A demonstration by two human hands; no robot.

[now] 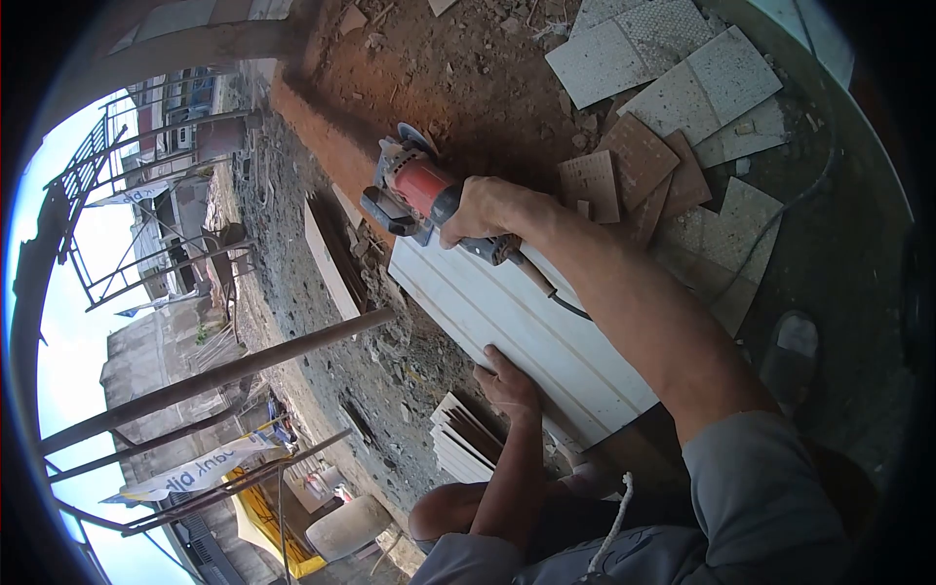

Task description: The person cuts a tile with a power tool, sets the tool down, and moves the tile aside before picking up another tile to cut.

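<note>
A white tile (546, 322) with thin brown lines lies in front of me, slanting across the middle of the view. My right hand (483, 210) is wrapped around the rear handle of a red and black tile cutter (421, 185). The cutter sits at the tile's far end, its round blade guard facing away from me. A power cord runs back from its handle beneath my right forearm. At the tile's left edge, my left hand (509, 385) grips the rim, thumb on top; some of its fingers are hidden.
Brown tiles (639, 166) and speckled pale tiles (702, 83) lie at the upper right, with a cord (814, 185) over there. Stacked tiles (463, 439) stand left of my knee. A metal pole (244, 370) crosses the rubble at left. Reddish dust covers the ground beyond the cutter.
</note>
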